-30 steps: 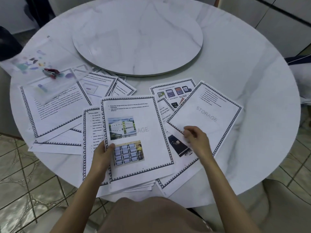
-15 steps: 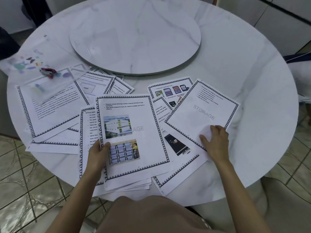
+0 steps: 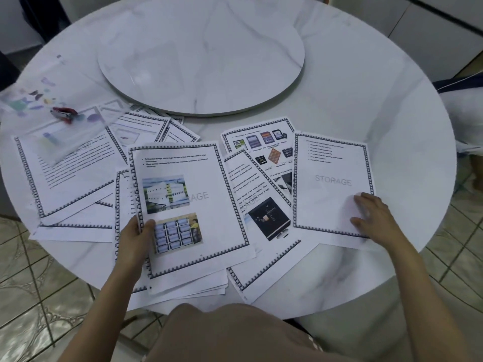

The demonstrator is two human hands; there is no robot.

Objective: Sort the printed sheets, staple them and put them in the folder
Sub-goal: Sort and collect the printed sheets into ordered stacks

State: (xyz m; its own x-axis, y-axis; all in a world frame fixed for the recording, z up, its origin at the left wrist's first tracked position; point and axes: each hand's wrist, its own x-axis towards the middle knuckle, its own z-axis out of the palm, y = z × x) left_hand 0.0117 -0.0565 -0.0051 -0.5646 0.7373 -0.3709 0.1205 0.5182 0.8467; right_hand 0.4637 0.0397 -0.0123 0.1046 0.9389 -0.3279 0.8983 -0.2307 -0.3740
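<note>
Marble surface (image 3: 352, 100), left hand (image 3: 136, 240) grip grasping photo sheet (image 3: 188, 205), right hand (image 3: 373, 215) released, flat on STORAGE sheet (image 3: 332, 184) at right.

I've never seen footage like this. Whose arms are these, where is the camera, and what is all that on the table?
There is no robot here, only a person sorting paper. The single picture comes from a wide-angle camera worn on the head, looking down, so both arms reach in from the bottom edge.

The round marble table has a raised round disc in its middle. Printed sheets with patterned borders lie scattered across the near half. At the far left lies a clear folder with a red stapler on it.

The left hand grips the edge of a stack of sheets whose top page shows two photos. The right hand lies flat on a sheet marked STORAGE.
</note>
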